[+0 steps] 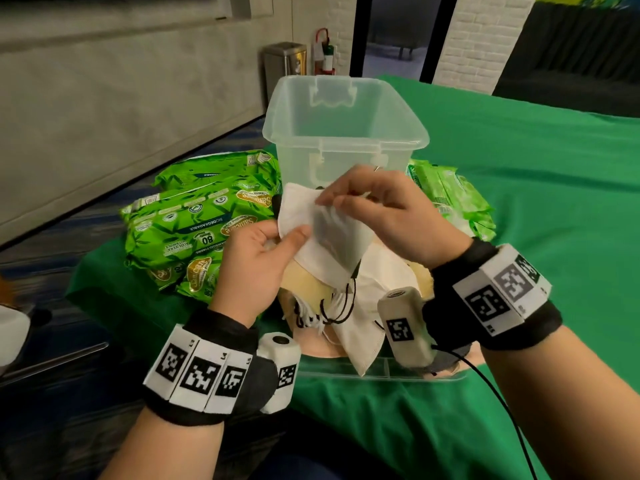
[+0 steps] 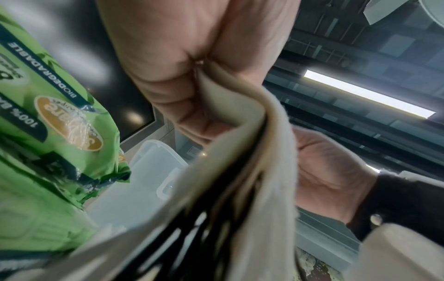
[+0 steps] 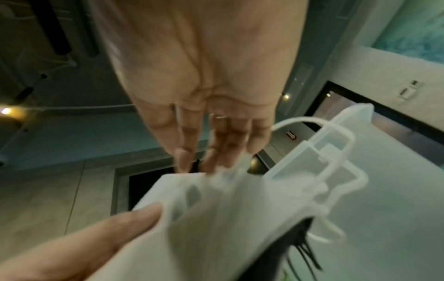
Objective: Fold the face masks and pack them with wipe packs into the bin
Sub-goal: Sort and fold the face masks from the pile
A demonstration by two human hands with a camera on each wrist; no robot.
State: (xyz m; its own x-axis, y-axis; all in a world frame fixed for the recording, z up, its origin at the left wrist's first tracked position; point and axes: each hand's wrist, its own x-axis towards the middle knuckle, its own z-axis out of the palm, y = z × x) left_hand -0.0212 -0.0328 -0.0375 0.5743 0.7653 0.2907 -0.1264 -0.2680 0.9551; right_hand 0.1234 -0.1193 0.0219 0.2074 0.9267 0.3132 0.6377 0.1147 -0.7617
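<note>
I hold a white face mask [image 1: 304, 220] up in front of the clear plastic bin [image 1: 343, 126]. My left hand [image 1: 277, 240] pinches its lower left edge between thumb and fingers. My right hand [image 1: 349, 199] pinches the mask's top edge from above. Black ear loops [image 1: 346, 303] hang from the mask's lower end. In the left wrist view the mask [image 2: 252, 152] is a folded cream sheet in my left hand [image 2: 192, 79]. In the right wrist view the fingers [image 3: 216, 152] of my right hand touch the mask [image 3: 228, 218] beside the bin [image 3: 360, 190].
Green wipe packs [image 1: 197, 226] lie stacked left of the bin, and more wipe packs [image 1: 450, 199] lie to its right. A pile of other masks [image 1: 360, 327] sits on a clear tray [image 1: 381, 374] below my hands. A green cloth [image 1: 536, 202] covers the table.
</note>
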